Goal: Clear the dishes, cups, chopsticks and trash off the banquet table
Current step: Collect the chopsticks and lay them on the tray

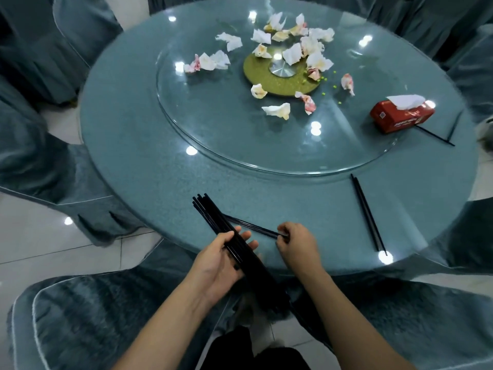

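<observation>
My left hand grips a bundle of several black chopsticks at the near edge of the round teal table. Their tips point up and to the left. My right hand pinches the near end of a black chopstick pair that lies flat on the table beside the bundle. Another pair lies to the right near the table's edge. Two more chopsticks lie at the far right by a red tissue box. Several crumpled, stained napkins litter the glass turntable.
Teal-covered chairs ring the table: one at my lower left, one at my lower right, others along the left side. Small green bits are scattered near the turntable's gold centre disc. White tiled floor shows at left.
</observation>
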Action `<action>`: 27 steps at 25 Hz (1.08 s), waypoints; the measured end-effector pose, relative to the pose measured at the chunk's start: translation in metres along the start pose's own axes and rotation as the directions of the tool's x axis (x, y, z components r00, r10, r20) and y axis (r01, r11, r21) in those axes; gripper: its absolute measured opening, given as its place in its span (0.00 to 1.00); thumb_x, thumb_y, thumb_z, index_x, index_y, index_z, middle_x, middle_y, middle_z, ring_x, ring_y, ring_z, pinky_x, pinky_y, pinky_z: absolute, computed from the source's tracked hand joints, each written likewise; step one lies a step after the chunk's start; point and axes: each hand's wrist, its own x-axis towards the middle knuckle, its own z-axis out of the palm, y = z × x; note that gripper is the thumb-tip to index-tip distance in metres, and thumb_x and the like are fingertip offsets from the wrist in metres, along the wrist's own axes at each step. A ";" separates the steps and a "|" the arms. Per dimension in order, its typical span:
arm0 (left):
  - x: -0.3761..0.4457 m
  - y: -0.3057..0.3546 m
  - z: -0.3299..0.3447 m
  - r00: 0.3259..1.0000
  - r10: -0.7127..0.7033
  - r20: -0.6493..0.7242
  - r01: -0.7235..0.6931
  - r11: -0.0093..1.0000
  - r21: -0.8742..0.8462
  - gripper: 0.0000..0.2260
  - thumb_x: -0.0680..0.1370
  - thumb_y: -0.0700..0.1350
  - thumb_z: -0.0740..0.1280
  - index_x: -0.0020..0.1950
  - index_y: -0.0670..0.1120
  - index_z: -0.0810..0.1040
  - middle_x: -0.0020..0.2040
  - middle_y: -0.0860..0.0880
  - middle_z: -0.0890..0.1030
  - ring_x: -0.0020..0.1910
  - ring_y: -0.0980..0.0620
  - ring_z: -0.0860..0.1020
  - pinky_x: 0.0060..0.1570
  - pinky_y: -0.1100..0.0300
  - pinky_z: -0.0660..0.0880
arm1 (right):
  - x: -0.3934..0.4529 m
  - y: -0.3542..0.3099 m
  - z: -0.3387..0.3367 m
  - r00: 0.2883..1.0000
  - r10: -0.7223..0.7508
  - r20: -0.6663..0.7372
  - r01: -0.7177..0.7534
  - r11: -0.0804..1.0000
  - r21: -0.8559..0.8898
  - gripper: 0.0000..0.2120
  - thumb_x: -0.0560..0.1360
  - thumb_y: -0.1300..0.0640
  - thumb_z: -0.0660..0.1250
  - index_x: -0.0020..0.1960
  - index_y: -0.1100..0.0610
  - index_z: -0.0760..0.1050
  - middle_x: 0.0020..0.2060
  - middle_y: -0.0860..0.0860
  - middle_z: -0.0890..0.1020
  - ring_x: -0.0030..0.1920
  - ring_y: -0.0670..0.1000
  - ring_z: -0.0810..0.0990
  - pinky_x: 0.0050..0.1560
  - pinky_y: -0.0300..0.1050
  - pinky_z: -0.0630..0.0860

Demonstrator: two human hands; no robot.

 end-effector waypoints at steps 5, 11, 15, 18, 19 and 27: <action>0.021 0.001 0.003 1.000 0.018 0.003 -0.018 0.999 -0.038 0.10 0.81 0.43 0.63 0.60 0.45 0.79 0.53 0.44 0.85 0.48 0.44 0.86 0.51 0.42 0.82 | 0.019 0.009 0.020 0.995 -0.058 0.080 0.076 0.968 -0.237 0.22 0.79 0.50 0.64 0.73 0.48 0.71 0.65 0.51 0.76 0.64 0.56 0.73 0.64 0.51 0.67; 0.038 -0.002 0.004 1.000 0.017 -0.012 -0.018 0.999 -0.045 0.12 0.74 0.43 0.68 0.56 0.45 0.81 0.52 0.43 0.85 0.48 0.44 0.86 0.45 0.43 0.83 | 0.026 0.017 0.033 0.989 -0.068 0.132 0.115 0.912 -0.394 0.15 0.79 0.46 0.61 0.64 0.48 0.72 0.61 0.50 0.76 0.63 0.55 0.73 0.63 0.53 0.65; 0.047 0.000 0.003 1.000 0.020 -0.022 -0.021 0.999 -0.046 0.08 0.78 0.43 0.65 0.55 0.46 0.81 0.51 0.44 0.85 0.48 0.44 0.86 0.46 0.43 0.83 | 0.031 0.021 0.037 0.987 -0.073 0.141 0.128 0.890 -0.437 0.12 0.80 0.47 0.60 0.61 0.49 0.71 0.59 0.49 0.76 0.62 0.54 0.74 0.61 0.53 0.64; 0.052 0.001 0.004 0.999 0.017 -0.028 -0.018 0.999 -0.049 0.08 0.80 0.43 0.64 0.54 0.46 0.81 0.51 0.44 0.86 0.48 0.45 0.86 0.44 0.44 0.83 | 0.034 0.022 0.039 0.985 -0.054 0.166 0.127 0.872 -0.473 0.12 0.82 0.47 0.60 0.62 0.51 0.72 0.60 0.50 0.77 0.64 0.55 0.74 0.62 0.54 0.64; 0.053 0.002 0.005 0.999 0.014 -0.030 -0.015 0.999 -0.052 0.08 0.80 0.43 0.64 0.54 0.45 0.82 0.51 0.44 0.86 0.48 0.45 0.86 0.43 0.44 0.83 | 0.034 0.024 0.039 0.983 -0.044 0.179 0.127 0.866 -0.483 0.13 0.82 0.47 0.59 0.63 0.52 0.72 0.61 0.50 0.77 0.64 0.55 0.74 0.63 0.54 0.63; 0.061 0.004 0.014 0.999 -0.002 -0.036 0.001 0.999 -0.040 0.09 0.80 0.43 0.64 0.56 0.45 0.81 0.52 0.44 0.86 0.48 0.45 0.86 0.44 0.45 0.83 | 0.031 0.032 0.038 0.956 -0.041 0.291 0.188 0.847 -0.498 0.15 0.83 0.49 0.54 0.64 0.56 0.71 0.62 0.54 0.76 0.64 0.57 0.73 0.65 0.54 0.63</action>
